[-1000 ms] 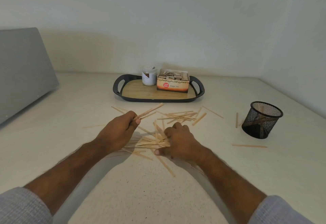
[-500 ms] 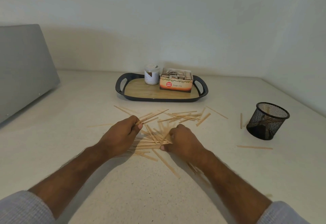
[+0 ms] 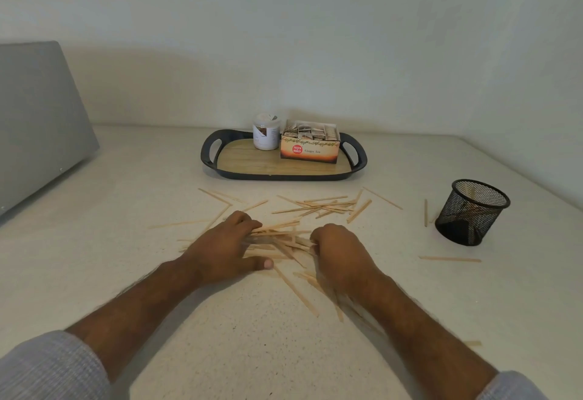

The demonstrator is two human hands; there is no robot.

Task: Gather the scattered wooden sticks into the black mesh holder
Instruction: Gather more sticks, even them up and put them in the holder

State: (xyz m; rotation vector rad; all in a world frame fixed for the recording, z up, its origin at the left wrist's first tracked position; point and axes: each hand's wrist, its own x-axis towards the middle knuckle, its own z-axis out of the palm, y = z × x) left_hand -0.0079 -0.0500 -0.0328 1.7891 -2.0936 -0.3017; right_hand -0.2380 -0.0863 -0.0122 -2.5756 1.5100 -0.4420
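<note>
Head view: the left hand [image 3: 224,250] and right hand [image 3: 339,253] both curl around wooden sticks [image 3: 280,237] heaped between them on the desk [image 3: 94,242]; more sticks lie scattered behind; the black mesh holder [image 3: 472,212] stands well right; a tray [image 3: 284,175] carries a jar [image 3: 266,131] and tea box [image 3: 310,147].

left hand [image 3: 225,250] fingers: curled under, hidden | sticks [image 3: 280,238] beneath both palms: hidden, blurred
</note>
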